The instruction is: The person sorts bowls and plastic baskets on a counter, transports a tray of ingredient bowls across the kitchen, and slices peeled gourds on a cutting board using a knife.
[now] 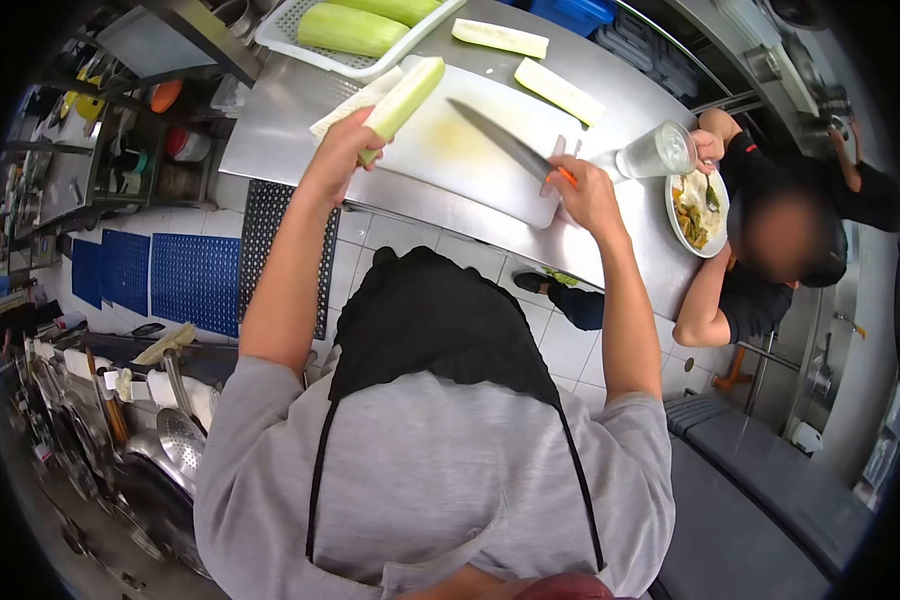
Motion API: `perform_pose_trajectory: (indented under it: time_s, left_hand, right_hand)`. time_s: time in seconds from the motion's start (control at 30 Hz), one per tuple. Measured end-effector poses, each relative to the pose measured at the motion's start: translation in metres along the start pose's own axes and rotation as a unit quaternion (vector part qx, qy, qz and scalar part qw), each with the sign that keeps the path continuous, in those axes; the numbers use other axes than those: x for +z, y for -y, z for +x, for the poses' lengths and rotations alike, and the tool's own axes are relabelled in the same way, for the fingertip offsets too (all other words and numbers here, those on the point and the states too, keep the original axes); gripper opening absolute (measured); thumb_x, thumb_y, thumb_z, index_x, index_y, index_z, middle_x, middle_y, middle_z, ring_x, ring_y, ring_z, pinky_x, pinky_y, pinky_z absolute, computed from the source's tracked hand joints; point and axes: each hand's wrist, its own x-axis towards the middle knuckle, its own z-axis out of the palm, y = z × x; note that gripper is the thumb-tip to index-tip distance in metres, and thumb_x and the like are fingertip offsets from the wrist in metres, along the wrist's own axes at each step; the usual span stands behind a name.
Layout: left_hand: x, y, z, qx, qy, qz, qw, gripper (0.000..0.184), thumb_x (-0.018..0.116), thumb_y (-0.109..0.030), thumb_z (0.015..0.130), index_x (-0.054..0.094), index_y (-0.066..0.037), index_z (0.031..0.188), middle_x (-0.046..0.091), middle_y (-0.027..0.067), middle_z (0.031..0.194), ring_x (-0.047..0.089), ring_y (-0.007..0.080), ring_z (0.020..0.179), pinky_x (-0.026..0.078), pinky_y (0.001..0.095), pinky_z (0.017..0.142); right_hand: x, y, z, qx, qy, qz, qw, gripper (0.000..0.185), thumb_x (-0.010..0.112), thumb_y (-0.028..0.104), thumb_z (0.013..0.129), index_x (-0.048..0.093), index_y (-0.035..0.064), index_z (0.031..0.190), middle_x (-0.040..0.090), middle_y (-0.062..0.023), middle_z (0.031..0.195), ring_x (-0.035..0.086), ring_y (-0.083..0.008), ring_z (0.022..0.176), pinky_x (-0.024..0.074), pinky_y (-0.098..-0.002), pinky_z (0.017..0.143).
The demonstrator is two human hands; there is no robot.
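My left hand point(342, 150) is closed around a pale green piece of peeled vegetable point(406, 98), held over the left end of the white cutting board point(470, 180). Behind it lies another whitish cut piece point(355, 103). My right hand point(592, 198) grips a large knife point(500, 138) with an orange mark on its handle. The blade points up and left over the board, apart from the vegetable. Under the right hand, at the board's right end, is a pinkish translucent object I cannot make out. Two cut pieces point(500, 38) point(558, 90) lie beyond the board.
A white basket point(375, 70) of whole peeled vegetables point(348, 30) stands at the back left. On the right, another person point(755, 315) in black holds a clear cup point(660, 150) beside a plate of food point(678, 215). Blue containers point(573, 12) are at the back.
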Motion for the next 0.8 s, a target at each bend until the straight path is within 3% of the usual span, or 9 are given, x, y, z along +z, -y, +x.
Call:
perform_pose_trajectory:
  time_s: [0.07, 0.2, 0.3, 0.33, 0.4, 0.43, 0.63, 0.73, 0.8]
  left_hand:
    - [-0.018, 0.014, -0.008, -0.025, 0.025, -0.076, 0.996, 0.069, 0.056, -0.016, 0.079, 0.051, 0.005, 0.144, 0.068, 0.0106, 0.102, 0.056, 0.0126, 0.076, 0.048, 0.0257, 0.066]
    - [-0.016, 0.031, -0.022, -0.031, 0.027, -0.100, 0.994, 0.067, 0.058, -0.015, 0.079, 0.053, 0.003, 0.143, 0.069, 0.0104, 0.104, 0.056, 0.0112, 0.074, 0.046, 0.0249, 0.063]
    - [0.009, 0.030, -0.023, 0.067, -0.021, 0.109, 0.992, 0.067, 0.058, -0.008, 0.076, 0.056, 0.001, 0.142, 0.067, 0.0119, 0.108, 0.059, 0.0158, 0.084, 0.050, 0.0299, 0.074]
    - [0.006, 0.051, -0.008, 0.189, -0.016, 0.194, 0.963, 0.069, 0.062, -0.007, 0.075, 0.056, 0.000, 0.143, 0.063, 0.0163, 0.117, 0.059, 0.0254, 0.101, 0.050, 0.0372, 0.092]
    - [0.015, 0.050, 0.002, 0.226, -0.040, 0.339, 0.912, 0.068, 0.066, -0.012, 0.075, 0.057, 0.000, 0.141, 0.060, 0.0205, 0.120, 0.057, 0.0321, 0.106, 0.048, 0.0380, 0.099]
    - [0.022, 0.051, 0.006, 0.243, -0.050, 0.408, 0.878, 0.068, 0.068, -0.015, 0.075, 0.058, 0.001, 0.140, 0.058, 0.0226, 0.121, 0.056, 0.0355, 0.108, 0.046, 0.0384, 0.102]
    - [0.059, 0.044, 0.001, 0.135, -0.074, 0.479, 0.864, 0.071, 0.072, -0.032, 0.083, 0.056, -0.001, 0.144, 0.057, 0.0251, 0.121, 0.051, 0.0434, 0.119, 0.044, 0.0439, 0.104]
    - [0.048, 0.054, 0.014, 0.153, -0.073, 0.525, 0.834, 0.071, 0.072, -0.041, 0.085, 0.058, -0.001, 0.142, 0.058, 0.0246, 0.119, 0.056, 0.0387, 0.114, 0.047, 0.0423, 0.100]
    - [0.044, 0.049, 0.020, 0.137, -0.062, 0.488, 0.860, 0.069, 0.072, -0.042, 0.085, 0.061, 0.000, 0.139, 0.062, 0.0225, 0.109, 0.061, 0.0351, 0.104, 0.050, 0.0408, 0.094]
  right_hand:
    - [0.004, -0.006, 0.029, 0.006, -0.021, -0.025, 0.999, 0.027, 0.067, 0.016, 0.091, 0.073, 0.0065, 0.115, 0.073, -0.0212, 0.100, 0.070, -0.0418, 0.092, 0.0544, -0.0480, 0.083]
    - [0.005, 0.011, 0.064, 0.035, -0.064, -0.087, 0.994, 0.028, 0.063, 0.017, 0.095, 0.070, 0.0054, 0.119, 0.072, -0.0240, 0.100, 0.070, -0.0433, 0.092, 0.0539, -0.0503, 0.083]
    - [0.008, 0.026, 0.063, 0.077, -0.076, 0.039, 0.993, 0.026, 0.061, 0.015, 0.095, 0.065, -0.0002, 0.115, 0.072, -0.0219, 0.090, 0.072, -0.0348, 0.078, 0.0554, -0.0452, 0.074]
    - [0.012, 0.028, 0.058, 0.108, -0.061, 0.119, 0.985, 0.025, 0.060, 0.015, 0.094, 0.063, -0.0011, 0.114, 0.072, -0.0204, 0.087, 0.072, -0.0310, 0.073, 0.0556, -0.0429, 0.069]
    - [0.015, 0.042, 0.040, 0.157, -0.031, 0.288, 0.944, 0.026, 0.055, 0.012, 0.091, 0.055, -0.0021, 0.113, 0.070, -0.0135, 0.079, 0.065, -0.0170, 0.058, 0.0513, -0.0328, 0.053]
    - [0.018, 0.045, 0.032, 0.188, -0.015, 0.350, 0.917, 0.027, 0.053, 0.007, 0.091, 0.052, 0.0006, 0.118, 0.068, -0.0122, 0.082, 0.061, -0.0158, 0.058, 0.0500, -0.0304, 0.051]
    - [0.028, 0.064, -0.011, 0.258, -0.010, 0.453, 0.853, 0.028, 0.061, 0.013, 0.098, 0.055, -0.0012, 0.122, 0.065, -0.0081, 0.076, 0.059, -0.0140, 0.056, 0.0488, -0.0292, 0.050]
    - [0.036, 0.064, -0.017, 0.250, -0.006, 0.431, 0.867, 0.025, 0.058, 0.009, 0.098, 0.055, -0.0018, 0.120, 0.068, -0.0109, 0.083, 0.063, -0.0160, 0.064, 0.0521, -0.0305, 0.053]
    - [0.039, 0.065, -0.017, 0.247, 0.000, 0.443, 0.862, 0.023, 0.057, 0.009, 0.098, 0.054, -0.0020, 0.118, 0.070, -0.0125, 0.086, 0.066, -0.0167, 0.067, 0.0536, -0.0315, 0.054]
